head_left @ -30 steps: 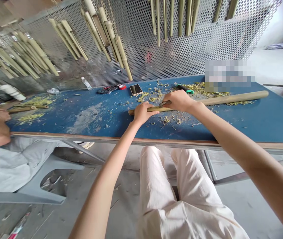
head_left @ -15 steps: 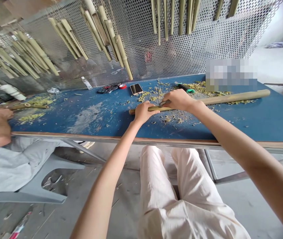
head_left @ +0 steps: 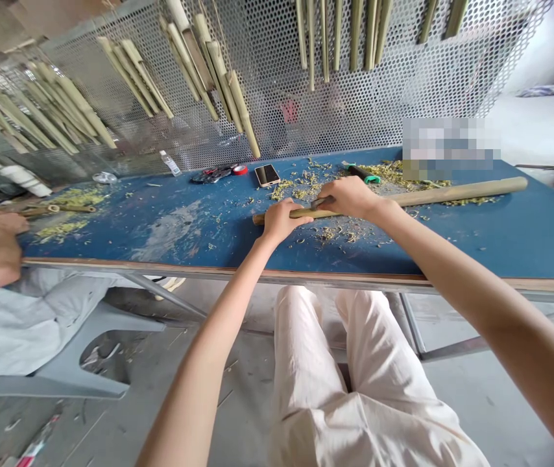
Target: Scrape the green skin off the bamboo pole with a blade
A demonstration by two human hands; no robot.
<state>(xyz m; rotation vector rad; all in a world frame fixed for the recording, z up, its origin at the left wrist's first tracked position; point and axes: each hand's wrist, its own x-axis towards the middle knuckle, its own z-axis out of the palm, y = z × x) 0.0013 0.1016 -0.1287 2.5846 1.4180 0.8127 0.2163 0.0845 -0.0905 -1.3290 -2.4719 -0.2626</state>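
A long bamboo pole (head_left: 466, 190) lies along the blue table, its near-left end just past my left hand (head_left: 281, 219). That hand is wrapped round the pole, thumb stretched along it to the right. My right hand (head_left: 348, 196) is closed on a small flat metal blade (head_left: 320, 202), which touches the bamboo just right of my left thumb. Most of the blade is hidden in my fingers. Pale curled shavings (head_left: 335, 233) lie in front of the pole, and more are heaped behind it. Beyond my right hand rests a black-and-green handled tool (head_left: 364, 173).
A phone (head_left: 267, 175), red tape roll (head_left: 239, 170) and small bottle (head_left: 170, 163) lie along the back of the blue table (head_left: 199, 250). Bamboo pieces (head_left: 218, 78) hang on a perforated metal screen. At far left, a co-worker's hands (head_left: 4, 220) rest by bamboo.
Almost nothing differs. Both hands keep their places on the pole and blade; the view has shifted very slightly.
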